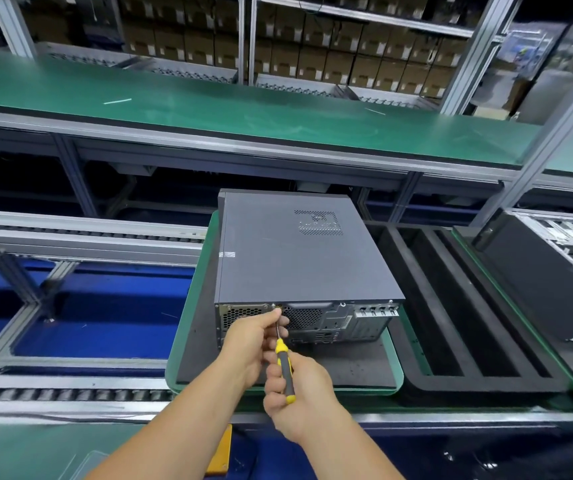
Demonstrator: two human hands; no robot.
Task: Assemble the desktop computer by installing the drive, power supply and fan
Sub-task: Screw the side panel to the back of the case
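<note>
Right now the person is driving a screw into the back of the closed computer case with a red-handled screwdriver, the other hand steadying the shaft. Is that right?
Nearly. The head view shows the screwdriver has a yellow and grey handle, not red. The rest holds: the right hand holds the handle, the left hand steadies the shaft, and the tip meets the top edge of the back panel of the closed computer case.

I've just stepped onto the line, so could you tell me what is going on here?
A person is driving a screw at the rear panel of a closed desktop computer case lying on a green-edged tray. The right hand grips a yellow-and-grey screwdriver; the left hand pinches its shaft near the tip.
</note>
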